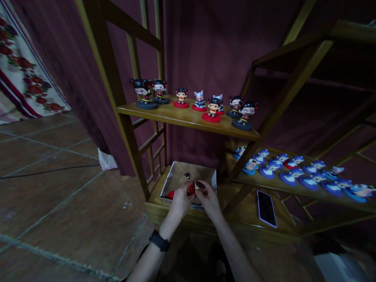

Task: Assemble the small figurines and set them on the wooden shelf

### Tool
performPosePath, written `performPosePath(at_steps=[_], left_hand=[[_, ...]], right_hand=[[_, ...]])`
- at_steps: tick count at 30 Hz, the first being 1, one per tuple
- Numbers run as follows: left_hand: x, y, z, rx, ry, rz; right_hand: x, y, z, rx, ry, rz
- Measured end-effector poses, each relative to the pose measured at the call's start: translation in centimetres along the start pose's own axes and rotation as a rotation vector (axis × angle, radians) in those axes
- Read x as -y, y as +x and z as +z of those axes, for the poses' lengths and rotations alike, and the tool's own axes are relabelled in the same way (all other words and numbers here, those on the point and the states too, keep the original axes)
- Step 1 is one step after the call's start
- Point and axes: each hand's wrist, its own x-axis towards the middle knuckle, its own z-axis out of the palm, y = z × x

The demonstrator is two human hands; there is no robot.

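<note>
Over an open cardboard box (202, 173), both hands are closed round one small figurine (198, 186) with black hair and a red part. My left hand (182, 199), its wrist wearing a black watch, grips the red side; my right hand (209, 197) pinches near the head. Fingers hide much of the figurine, so I cannot tell whether its parts are joined. Inside the box lie a small black-haired piece (187, 176), left of the held figurine, and a red piece (170, 194) at the near left corner.
Several figurines on round bases, such as a grey-based one (141, 92), stand on the wooden shelf (176, 113) above the box. Blue and purple figurines (314, 178) fill a lower right shelf. A phone (266, 208) lies right of the box. A wooden post (129, 145) rises at left.
</note>
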Motion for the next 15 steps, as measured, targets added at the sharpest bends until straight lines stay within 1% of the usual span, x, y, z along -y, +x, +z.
performPosePath(at_steps=[5, 11, 15], left_hand=[[-0.1, -0.1, 0.4, 0.051, 0.078, 0.037], [-0.8, -0.4, 0.6, 0.048, 0.083, 0.091], [-1.1, -0.7, 1.0, 0.036, 0.095, 0.118]], right_hand=[[-0.5, 0.2, -0.6, 0.007, -0.099, -0.032], [-0.1, 0.4, -1.0, -0.002, -0.201, 0.031], [-0.4, 0.5, -0.7, -0.020, -0.182, 0.067]])
